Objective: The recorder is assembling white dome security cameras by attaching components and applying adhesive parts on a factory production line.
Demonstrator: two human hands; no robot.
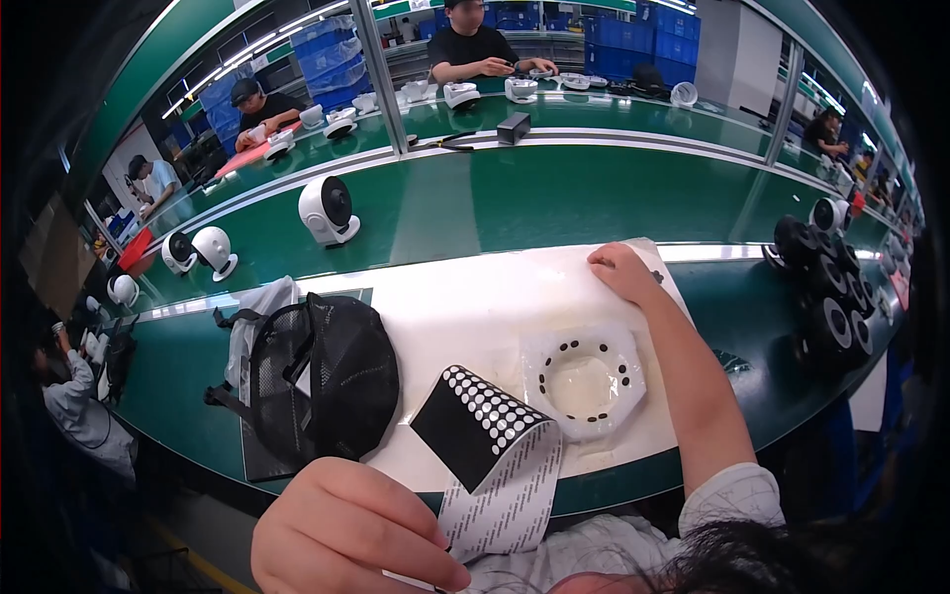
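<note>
My left hand (356, 530) is large and close at the lower edge, its fingers pinched together; a thin pale edge and a tiny dark bit show at the fingertips, too small to name. Beyond it a curled black sticker sheet (457, 421) with rows of white round spots lies on the white mat (445, 287), its printed white backing (505, 510) hanging over the front edge. Right of the sheet sits a translucent white ring-shaped part (623, 404) with several small black oval pads around it. My right hand (621, 269) rests on the mat's far edge, fingers loosely bent, holding nothing visible.
A round black mesh bag (346, 381) lies at the left of the mat. White camera-like devices (327, 210) stand along the green belt (534, 198). Black round parts (831, 297) are piled at right. Other people (475, 45) work across the belt.
</note>
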